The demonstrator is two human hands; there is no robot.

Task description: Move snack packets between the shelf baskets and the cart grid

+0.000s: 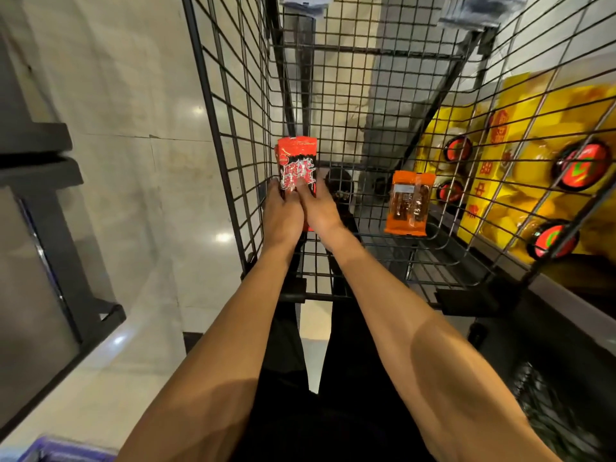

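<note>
Holding a red snack packet (297, 165) upright with both hands inside the wire basket (333, 95).

Gripping its lower half from below: left hand (283, 215) curled round the left edge, right hand (321, 211) wrapped on the right side with a fingertip pressed to the printed face. Rising above and beyond both hands, top end free, just beside the basket's left wall. Well apart to the right, touched by neither hand: an orange packet (408, 203) propped on the basket floor, near yellow boxes (533, 161) behind the right wall.
</note>
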